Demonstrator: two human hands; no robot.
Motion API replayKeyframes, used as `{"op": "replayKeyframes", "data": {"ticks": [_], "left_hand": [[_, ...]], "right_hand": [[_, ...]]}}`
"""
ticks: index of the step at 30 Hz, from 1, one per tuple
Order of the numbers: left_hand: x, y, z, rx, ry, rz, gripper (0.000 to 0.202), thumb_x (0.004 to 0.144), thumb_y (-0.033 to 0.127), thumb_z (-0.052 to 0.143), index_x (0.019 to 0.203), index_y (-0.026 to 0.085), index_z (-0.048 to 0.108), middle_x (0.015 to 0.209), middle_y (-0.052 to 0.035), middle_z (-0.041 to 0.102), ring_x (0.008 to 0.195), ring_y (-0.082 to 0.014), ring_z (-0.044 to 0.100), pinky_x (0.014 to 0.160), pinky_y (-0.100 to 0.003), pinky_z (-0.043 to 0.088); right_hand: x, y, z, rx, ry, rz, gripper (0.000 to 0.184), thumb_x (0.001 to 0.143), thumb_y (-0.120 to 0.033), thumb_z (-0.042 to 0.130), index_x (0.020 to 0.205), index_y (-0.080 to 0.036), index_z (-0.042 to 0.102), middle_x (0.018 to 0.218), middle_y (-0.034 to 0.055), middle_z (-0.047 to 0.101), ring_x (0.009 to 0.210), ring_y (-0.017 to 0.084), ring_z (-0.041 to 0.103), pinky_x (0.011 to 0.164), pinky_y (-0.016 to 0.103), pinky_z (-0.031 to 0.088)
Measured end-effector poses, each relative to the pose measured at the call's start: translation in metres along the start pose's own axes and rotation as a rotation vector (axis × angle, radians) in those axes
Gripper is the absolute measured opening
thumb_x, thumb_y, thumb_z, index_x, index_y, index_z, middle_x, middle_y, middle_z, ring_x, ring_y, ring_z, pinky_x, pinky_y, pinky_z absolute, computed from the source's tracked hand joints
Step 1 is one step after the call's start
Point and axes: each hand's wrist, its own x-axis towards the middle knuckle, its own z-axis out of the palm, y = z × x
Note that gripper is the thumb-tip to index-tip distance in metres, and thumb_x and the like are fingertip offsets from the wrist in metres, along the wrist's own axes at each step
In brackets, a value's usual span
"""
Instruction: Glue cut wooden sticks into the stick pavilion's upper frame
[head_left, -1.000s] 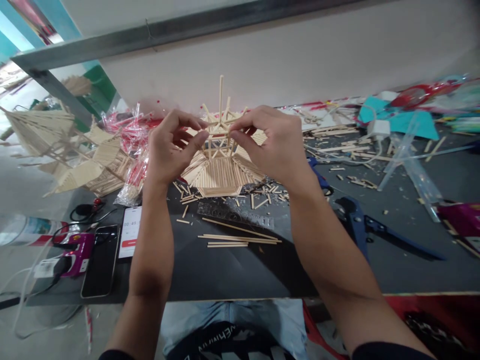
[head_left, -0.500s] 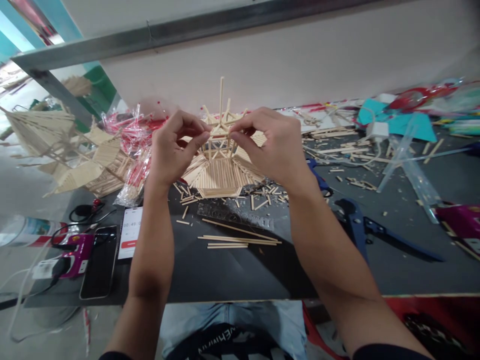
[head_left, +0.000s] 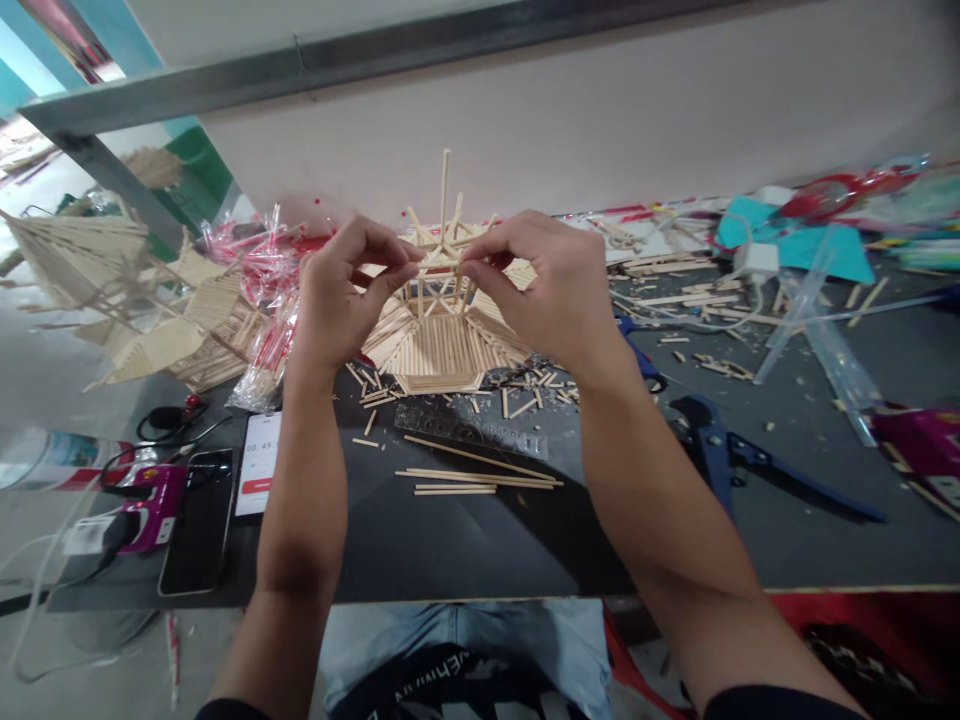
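Observation:
A model building made of thin wooden sticks [head_left: 442,350] stands at the middle of the dark table, with a sloped slatted roof below and an open frame and upright stick above. My left hand [head_left: 356,285] is at the left of the upper frame, thumb and forefinger pinched at a thin wooden stick [head_left: 439,269] that lies across it. On the opposite side my right hand [head_left: 544,285] pinches near the stick's other end. The fingertips cover both ends of the stick.
In front lie a clear ruler [head_left: 472,432] and several loose sticks [head_left: 480,480]. Blue cutters [head_left: 709,450] rest at right. Two phones [head_left: 196,525] and a purple power strip [head_left: 154,508] sit at left, below another stick model [head_left: 172,320]. Stick offcuts surround the model.
Both hands stay at the upper frame, almost still, with the same pinch. The view has shifted very slightly.

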Motion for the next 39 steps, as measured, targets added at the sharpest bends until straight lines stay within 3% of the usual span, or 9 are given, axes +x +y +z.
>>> {"op": "replayKeyframes", "data": {"ticks": [5, 10, 17, 24, 34, 39], "left_hand": [[-0.001, -0.008, -0.006, -0.066, -0.033, 0.008, 0.018, 0.085, 0.014, 0.073, 0.092, 0.024, 0.059, 0.099, -0.0008, 0.076, 0.093, -0.0166, 0.075, 0.063, -0.029, 0.061], [-0.001, -0.005, -0.008, 0.001, -0.024, 0.011, 0.017, 0.085, 0.022, 0.074, 0.095, 0.024, 0.060, 0.098, -0.0022, 0.075, 0.095, -0.0184, 0.075, 0.060, -0.027, 0.059], [0.000, 0.000, -0.001, -0.022, -0.016, -0.026, 0.024, 0.087, 0.035, 0.078, 0.096, 0.024, 0.059, 0.097, -0.0014, 0.076, 0.088, -0.0161, 0.074, 0.056, -0.025, 0.055], [0.001, -0.002, 0.004, -0.039, 0.011, -0.060, 0.027, 0.086, 0.039, 0.079, 0.095, 0.023, 0.059, 0.095, -0.0023, 0.076, 0.081, -0.0150, 0.073, 0.053, -0.025, 0.054], [-0.001, 0.008, -0.001, 0.072, 0.021, -0.010, 0.012, 0.085, 0.019, 0.074, 0.089, 0.023, 0.063, 0.094, 0.0010, 0.077, 0.090, -0.0149, 0.075, 0.063, -0.024, 0.059], [-0.001, 0.010, -0.003, 0.113, 0.031, 0.072, 0.020, 0.081, 0.004, 0.070, 0.084, 0.024, 0.066, 0.088, 0.0041, 0.077, 0.088, -0.0148, 0.077, 0.065, -0.025, 0.060]], "right_hand": [[0.001, -0.002, -0.001, 0.001, -0.011, 0.010, 0.009, 0.094, -0.027, 0.061, 0.089, -0.026, 0.068, 0.092, 0.0047, 0.073, 0.085, 0.022, 0.066, 0.081, 0.040, 0.055], [0.001, -0.002, -0.001, 0.004, -0.014, 0.008, 0.008, 0.094, -0.026, 0.061, 0.089, -0.025, 0.068, 0.093, 0.0052, 0.073, 0.085, 0.021, 0.067, 0.080, 0.039, 0.056], [0.000, 0.000, 0.000, 0.011, -0.020, 0.017, 0.008, 0.095, -0.029, 0.061, 0.090, -0.026, 0.067, 0.095, 0.0051, 0.072, 0.088, 0.023, 0.067, 0.085, 0.043, 0.055], [0.000, 0.001, 0.000, -0.012, -0.031, 0.016, 0.008, 0.095, -0.027, 0.061, 0.091, -0.026, 0.068, 0.096, 0.0054, 0.072, 0.088, 0.023, 0.067, 0.083, 0.042, 0.055], [0.001, -0.001, -0.003, -0.029, -0.015, -0.031, 0.006, 0.093, -0.023, 0.064, 0.090, -0.025, 0.070, 0.093, 0.0048, 0.074, 0.085, 0.021, 0.068, 0.080, 0.038, 0.056], [0.001, -0.001, -0.003, -0.004, -0.049, 0.005, 0.008, 0.095, -0.024, 0.061, 0.092, -0.025, 0.069, 0.097, 0.0053, 0.074, 0.088, 0.021, 0.068, 0.083, 0.038, 0.056]]}}
